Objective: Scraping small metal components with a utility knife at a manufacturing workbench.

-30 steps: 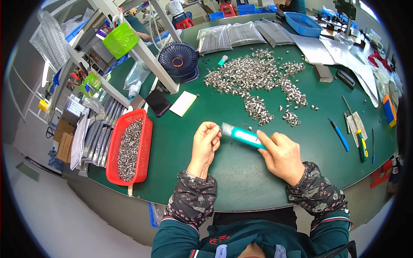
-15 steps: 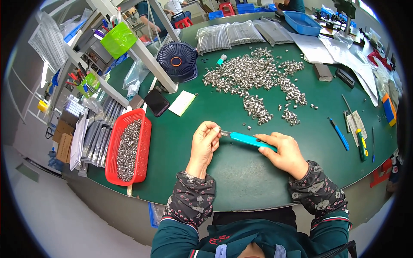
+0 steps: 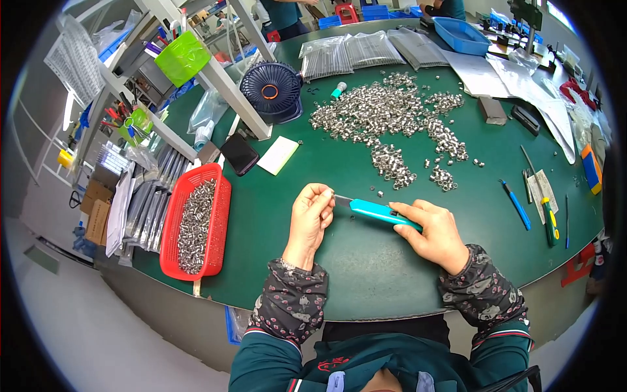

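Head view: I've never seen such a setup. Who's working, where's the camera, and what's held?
There's no machine, just a person's own two hands. The picture comes from a fisheye camera on their head, looking down, so straight edges bend. The right hand holds a teal knife; its blade reaches close to the left hand, which pinches something too small to make out. On the green table are loose metal rings, a fan, a phone and a red basket of rings.

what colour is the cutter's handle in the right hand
The handle in the right hand is turquoise; it shows best in the head view.
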{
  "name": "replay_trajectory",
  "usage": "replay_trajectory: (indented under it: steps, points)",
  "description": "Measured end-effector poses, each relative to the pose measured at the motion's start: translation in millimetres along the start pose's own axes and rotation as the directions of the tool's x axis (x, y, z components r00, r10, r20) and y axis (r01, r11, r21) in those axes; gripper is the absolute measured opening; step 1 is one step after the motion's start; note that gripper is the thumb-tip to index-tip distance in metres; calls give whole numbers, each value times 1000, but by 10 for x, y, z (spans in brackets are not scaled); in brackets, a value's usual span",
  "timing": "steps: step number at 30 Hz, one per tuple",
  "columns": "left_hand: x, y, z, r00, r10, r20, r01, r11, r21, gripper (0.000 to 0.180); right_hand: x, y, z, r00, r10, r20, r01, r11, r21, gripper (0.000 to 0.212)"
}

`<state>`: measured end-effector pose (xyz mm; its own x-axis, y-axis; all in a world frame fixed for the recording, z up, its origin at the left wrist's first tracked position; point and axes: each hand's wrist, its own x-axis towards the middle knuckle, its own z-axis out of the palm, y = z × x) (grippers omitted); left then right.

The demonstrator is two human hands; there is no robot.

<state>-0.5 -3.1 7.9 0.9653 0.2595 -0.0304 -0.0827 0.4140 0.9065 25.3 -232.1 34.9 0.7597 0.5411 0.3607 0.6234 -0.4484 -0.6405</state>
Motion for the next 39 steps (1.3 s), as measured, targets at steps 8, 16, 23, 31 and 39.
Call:
replay_trajectory:
  steps: [8,16,23,31,39]
  points:
    - [6,12,6,1000,-5,27,0,987,163,8,13,20,-31,995,83,52,-84,996,8,32]
    - [8,2,-18,998,-62,-32,64,996,59,8,0,-59,-39,974,-205,-100,172,947,-271,37]
    - [6,-5,-18,998,-64,-5,64,995,79,7,4,3,-36,999,-38,2,39,996,-81,34]
    - [1,19,-10,998,-38,50,17,928,373,6,1,-4,-41,992,-119,-35,109,973,-203,37]
    - [22,-7,-51,995,-94,-29,96,991,95,7,0,-6,-35,980,-184,-83,162,963,-217,38]
